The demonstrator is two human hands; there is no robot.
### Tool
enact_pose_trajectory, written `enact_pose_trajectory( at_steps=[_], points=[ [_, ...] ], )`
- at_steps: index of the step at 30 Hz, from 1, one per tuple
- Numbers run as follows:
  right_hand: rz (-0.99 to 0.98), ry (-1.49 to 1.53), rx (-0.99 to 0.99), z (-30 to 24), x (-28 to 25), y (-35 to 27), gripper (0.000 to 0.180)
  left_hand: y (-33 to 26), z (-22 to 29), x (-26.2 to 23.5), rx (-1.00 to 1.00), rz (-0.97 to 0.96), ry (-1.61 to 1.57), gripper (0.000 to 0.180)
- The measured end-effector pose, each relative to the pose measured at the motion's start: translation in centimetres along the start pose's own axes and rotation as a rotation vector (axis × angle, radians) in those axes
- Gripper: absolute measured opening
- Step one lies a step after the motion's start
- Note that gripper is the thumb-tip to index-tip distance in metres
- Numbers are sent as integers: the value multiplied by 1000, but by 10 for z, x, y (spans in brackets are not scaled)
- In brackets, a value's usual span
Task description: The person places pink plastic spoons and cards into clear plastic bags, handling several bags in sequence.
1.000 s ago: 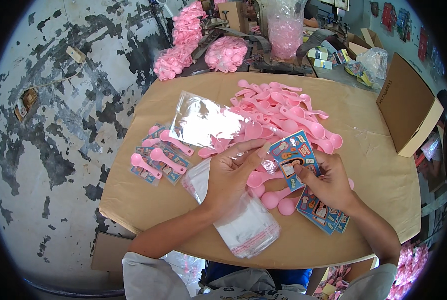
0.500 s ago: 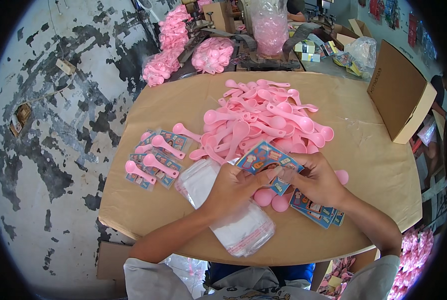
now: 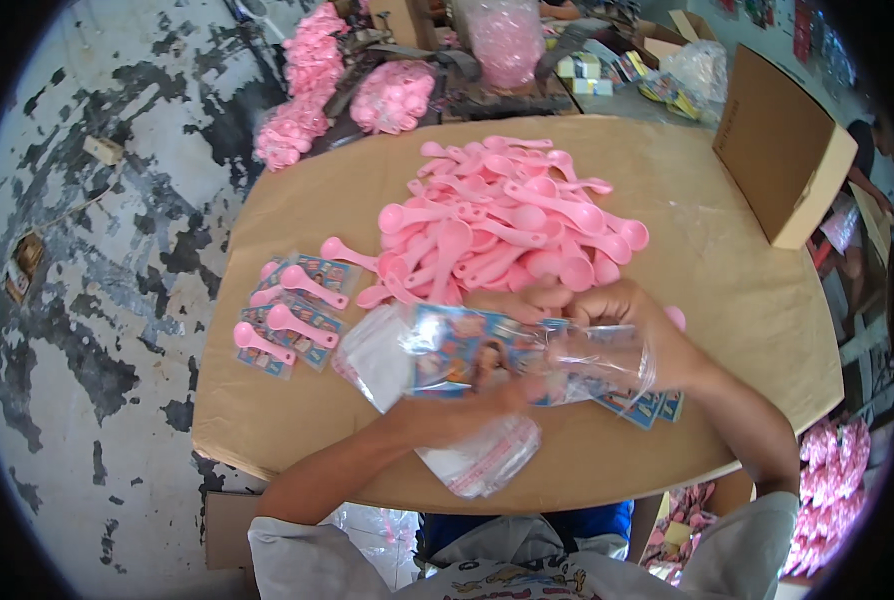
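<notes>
Between my hands, above the near middle of the table, is a clear plastic bag [image 3: 602, 375] with a blue printed card [image 3: 452, 350] showing through it. My left hand [image 3: 487, 402] is closed around the bag at the card's inner end, blurred by motion. My right hand [image 3: 647, 325] grips the clear open end, its fingers partly seen through the film. Beneath them lies a stack of empty clear bags [image 3: 487, 455]. More blue cards [image 3: 647, 408] sit under my right wrist. Just beyond my hands rises a heap of pink plastic spoons [image 3: 497, 215].
At the left, several pink spoons [image 3: 302, 325] lie on bagged blue cards. An upright cardboard box [image 3: 777, 150] stands at the right edge of the brown-covered table [image 3: 707, 440]. Large bags of pink pieces [image 3: 395, 97] stand behind the table. A person [image 3: 862, 150] is at the far right.
The card, earlier bare-looking and tilted between both hands, now lies level within a clear bag stretched between them. My right hand has risen slightly; the whole view has shifted a little.
</notes>
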State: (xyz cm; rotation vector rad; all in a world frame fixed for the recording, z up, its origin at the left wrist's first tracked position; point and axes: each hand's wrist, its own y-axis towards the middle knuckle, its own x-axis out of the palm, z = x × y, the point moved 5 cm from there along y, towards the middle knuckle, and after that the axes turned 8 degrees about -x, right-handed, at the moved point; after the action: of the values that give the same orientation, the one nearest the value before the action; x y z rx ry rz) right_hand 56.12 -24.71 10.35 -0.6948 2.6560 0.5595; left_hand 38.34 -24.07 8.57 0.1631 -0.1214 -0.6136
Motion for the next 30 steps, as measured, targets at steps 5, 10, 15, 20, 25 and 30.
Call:
enact_pose_trajectory(
  at_steps=[5, 10, 15, 20, 25, 30],
  points=[
    [23, -310, 80, -16, -59, -2, 28, 9, 6, -46, 110, 231, -346, 44],
    [-234, -816, 251, 25, -62, -32, 28, 24, 5, -40, 208, 164, -142, 44],
    [-78, -937, 16, 29, -74, -31, 26, 23, 2, -36, 158, 155, -218, 44],
    [415, -464, 41, -15, -92, -24, 7, 20, 3, -42, 108, 218, -296, 43],
    [450, -247, -229, -16, -69, -23, 7, 22, -2, -45, 48, 262, -376, 46],
    [444, -65, -262, -13, -45, -21, 13, 18, -2, -26, -58, 124, -659, 44]
  ],
)
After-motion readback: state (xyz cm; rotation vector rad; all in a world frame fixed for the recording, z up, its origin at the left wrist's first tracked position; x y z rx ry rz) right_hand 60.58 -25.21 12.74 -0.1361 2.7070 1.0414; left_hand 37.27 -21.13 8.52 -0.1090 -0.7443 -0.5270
